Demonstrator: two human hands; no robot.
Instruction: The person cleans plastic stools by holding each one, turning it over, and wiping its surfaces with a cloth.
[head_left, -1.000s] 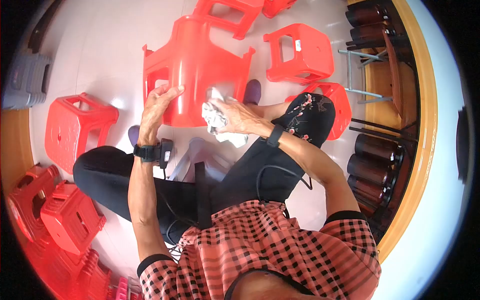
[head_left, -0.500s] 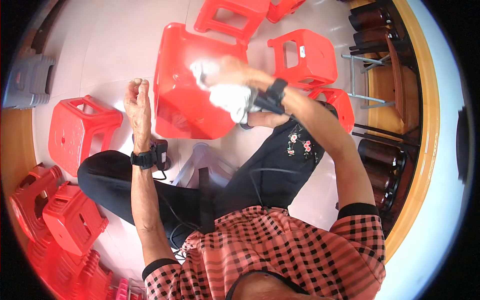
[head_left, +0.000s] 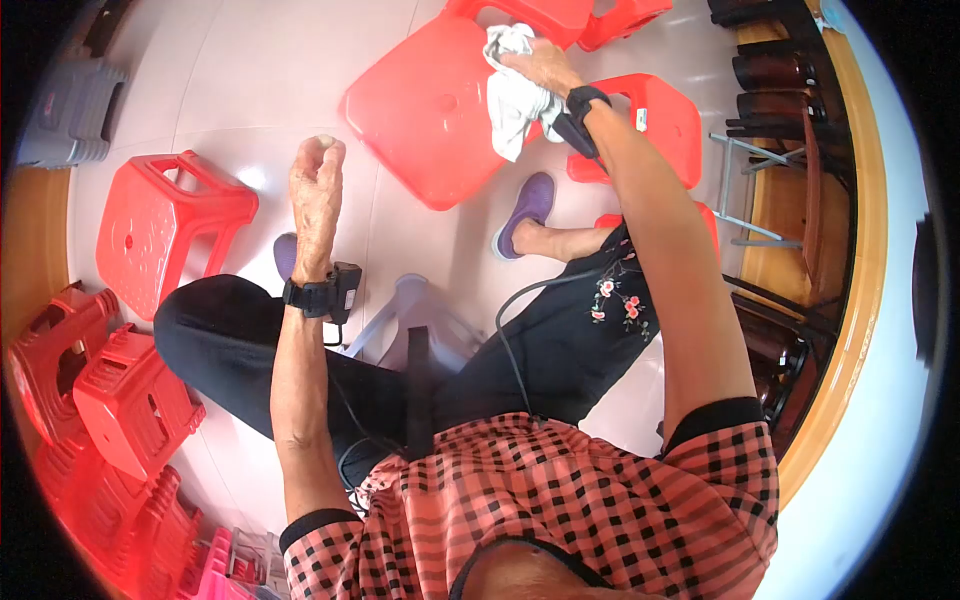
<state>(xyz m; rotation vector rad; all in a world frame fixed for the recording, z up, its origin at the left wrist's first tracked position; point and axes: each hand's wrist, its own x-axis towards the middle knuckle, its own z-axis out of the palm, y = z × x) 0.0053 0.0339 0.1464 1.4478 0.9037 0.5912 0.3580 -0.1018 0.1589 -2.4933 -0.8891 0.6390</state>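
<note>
My right hand (head_left: 545, 68) grips a white cloth (head_left: 515, 110), whose loose end hangs over the right part of a red plastic stool's seat (head_left: 420, 115). That stool is turned so one corner points toward me. To its lower left, apart from it, my left hand (head_left: 318, 185) is raised with the fingers curled together and nothing visible in them. Both wrists wear black straps with small devices.
A red stool (head_left: 150, 225) lies tipped at the left, near stacked red stools (head_left: 130, 400). Another red stool (head_left: 660, 125) stands at the right. Grey stacked stools (head_left: 75, 115) are far left. A folding chair frame (head_left: 735, 190) leans by the right wall.
The stool has turned and shifted to the upper right. My right hand has moved up and right with the cloth, and my left hand has moved slightly up and right, still curled.
</note>
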